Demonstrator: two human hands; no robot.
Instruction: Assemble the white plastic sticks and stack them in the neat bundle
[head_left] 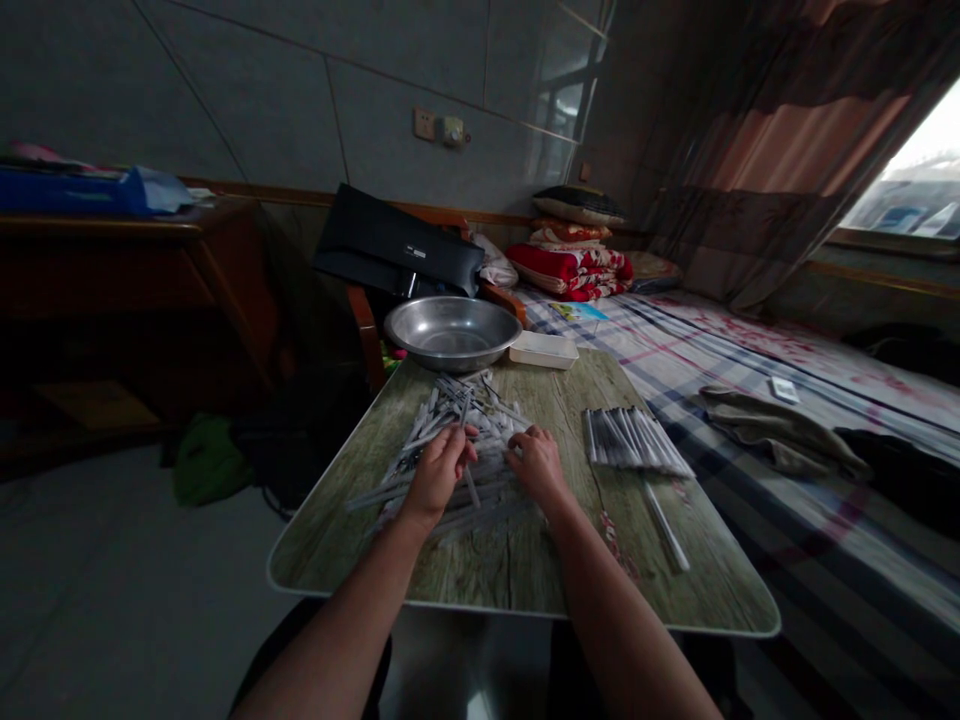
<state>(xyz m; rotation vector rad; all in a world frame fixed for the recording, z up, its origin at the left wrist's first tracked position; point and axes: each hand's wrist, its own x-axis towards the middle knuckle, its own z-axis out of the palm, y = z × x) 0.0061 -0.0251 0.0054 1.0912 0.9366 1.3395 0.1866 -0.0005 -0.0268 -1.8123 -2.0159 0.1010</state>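
A loose heap of slim, pale, pen-like tubes (450,400) covers the middle of the wood-patterned table (510,585). My left hand (439,470) is closed with a slim tube (472,490) between thumb and fingers, over the heap's near side. To its right, my right hand (537,462) reaches down at the edge of the heap with its fingers curled; what is in them, if anything, is hidden. Further right lies a neat row of similar tubes (637,440), dark at their far ends. A single white tube (667,528) lies apart, nearer the table's front.
A wide metal basin (454,335) and a shallow white tray (544,350) stand at the table's far end. Behind the basin, a black case (397,245) leans on a wooden chair. A bed with a checked sheet (637,330) borders the table's right side.
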